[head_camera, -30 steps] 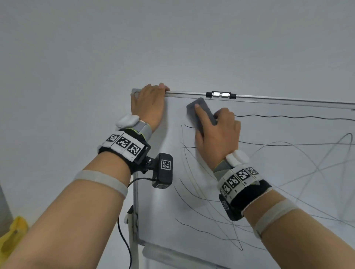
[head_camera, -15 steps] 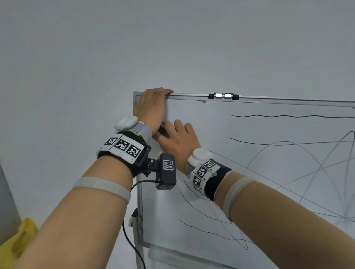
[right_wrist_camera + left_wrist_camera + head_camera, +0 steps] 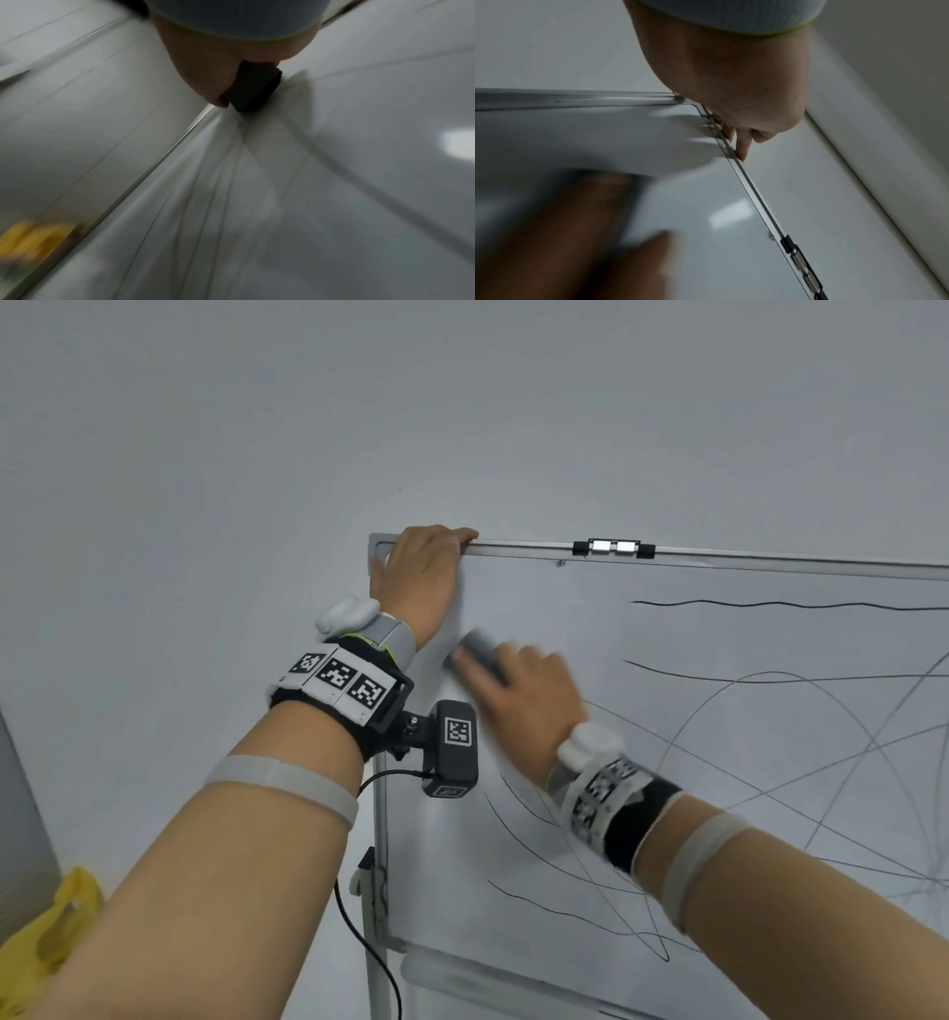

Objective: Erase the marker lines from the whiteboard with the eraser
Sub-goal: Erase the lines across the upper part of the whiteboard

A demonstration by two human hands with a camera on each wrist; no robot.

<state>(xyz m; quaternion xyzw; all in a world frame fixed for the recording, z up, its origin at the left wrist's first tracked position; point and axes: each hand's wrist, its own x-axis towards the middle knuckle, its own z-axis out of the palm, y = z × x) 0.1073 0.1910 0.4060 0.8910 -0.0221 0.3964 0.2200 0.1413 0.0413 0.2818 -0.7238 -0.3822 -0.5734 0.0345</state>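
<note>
A whiteboard (image 3: pixel 667 762) on a stand fills the right half of the head view, crossed by black marker lines (image 3: pixel 770 605); its upper left patch is wiped clean. My left hand (image 3: pixel 421 572) grips the board's top left corner, fingers hooked over the metal frame (image 3: pixel 731 146). My right hand (image 3: pixel 518 695) presses a dark grey eraser (image 3: pixel 475 654) flat on the board just below and right of the left hand, blurred by motion. In the right wrist view the eraser (image 3: pixel 253 89) sits under my palm against the board.
A black-and-silver clip (image 3: pixel 613 547) sits on the top frame. A grey tray (image 3: pixel 488 978) runs along the board's lower edge, above the stand post (image 3: pixel 377 942). A yellow bag (image 3: pixel 46 927) lies low at the left. A plain wall is behind.
My right hand swept the eraser from the upper middle leftward and down beside the left wrist, then back up and right. The lines near the top left are gone. The left hand kept its hold.
</note>
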